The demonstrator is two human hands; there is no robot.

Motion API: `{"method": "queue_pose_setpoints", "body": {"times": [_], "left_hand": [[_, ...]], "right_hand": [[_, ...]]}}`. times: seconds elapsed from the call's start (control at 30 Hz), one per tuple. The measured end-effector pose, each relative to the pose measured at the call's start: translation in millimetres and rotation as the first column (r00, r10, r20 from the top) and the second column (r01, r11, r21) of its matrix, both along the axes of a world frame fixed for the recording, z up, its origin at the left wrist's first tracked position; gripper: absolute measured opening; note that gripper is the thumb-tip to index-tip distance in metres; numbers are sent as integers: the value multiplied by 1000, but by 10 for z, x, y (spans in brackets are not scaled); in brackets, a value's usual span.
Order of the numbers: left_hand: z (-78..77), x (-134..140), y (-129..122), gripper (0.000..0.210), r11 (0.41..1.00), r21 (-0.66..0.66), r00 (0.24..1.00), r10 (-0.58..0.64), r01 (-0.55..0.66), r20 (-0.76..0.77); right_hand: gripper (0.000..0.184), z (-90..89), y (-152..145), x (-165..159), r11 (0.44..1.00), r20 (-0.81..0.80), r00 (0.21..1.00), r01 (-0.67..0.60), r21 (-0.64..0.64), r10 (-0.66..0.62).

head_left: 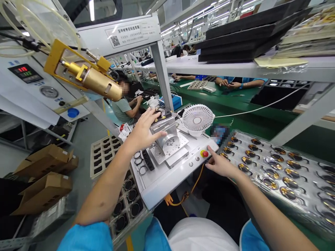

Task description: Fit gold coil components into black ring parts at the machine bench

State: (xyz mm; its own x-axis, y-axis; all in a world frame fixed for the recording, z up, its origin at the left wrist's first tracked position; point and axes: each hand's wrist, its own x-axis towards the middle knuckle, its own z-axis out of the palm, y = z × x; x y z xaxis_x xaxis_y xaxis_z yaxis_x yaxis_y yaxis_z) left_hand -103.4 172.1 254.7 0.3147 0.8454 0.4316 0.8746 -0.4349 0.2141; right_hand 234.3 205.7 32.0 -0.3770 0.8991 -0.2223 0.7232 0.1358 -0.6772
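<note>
My left hand is open, its fingers spread at the left side of a metal fixture on the white bench machine. Whether the fingertips touch the fixture, I cannot tell. My right hand is at the machine's front right corner, index finger stretched out and thumb apart, holding nothing. That index finger lies on the panel just right of a red emergency stop button; what is beneath the fingertip is hidden. Several black rings lie left of the fixture, beside a black bar.
A white fan stands behind the fixture. Trays flank the machine, the right one holding round parts with short black tails. A brass cylinder hangs at upper left. Cardboard boxes stand left. Co-workers sit across the green bench.
</note>
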Motion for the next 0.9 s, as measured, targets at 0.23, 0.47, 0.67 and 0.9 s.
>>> {"method": "queue_pose_setpoints", "body": {"times": [0.23, 0.47, 0.67, 0.9], "left_hand": [[-1170, 216, -1031, 41, 968, 231, 812, -216, 103, 543], [-2264, 858, -1531, 31, 839, -501, 448, 372, 213, 813], [-2467, 1142, -1467, 61, 716, -382, 5, 467, 584, 884], [-2609, 1163, -1326, 58, 728, -357, -92, 497, 585, 863]], "right_hand": [[90, -143, -195, -114, 986, 182, 981, 37, 160, -67], [76, 1, -259, 72, 993, 0, 1000, 31, 111, -31], [89, -79, -1005, -225, 979, -636, 746, -121, 162, 197], [90, -137, -1104, -356, 905, -555, 755, -118, 409, 350]]}}
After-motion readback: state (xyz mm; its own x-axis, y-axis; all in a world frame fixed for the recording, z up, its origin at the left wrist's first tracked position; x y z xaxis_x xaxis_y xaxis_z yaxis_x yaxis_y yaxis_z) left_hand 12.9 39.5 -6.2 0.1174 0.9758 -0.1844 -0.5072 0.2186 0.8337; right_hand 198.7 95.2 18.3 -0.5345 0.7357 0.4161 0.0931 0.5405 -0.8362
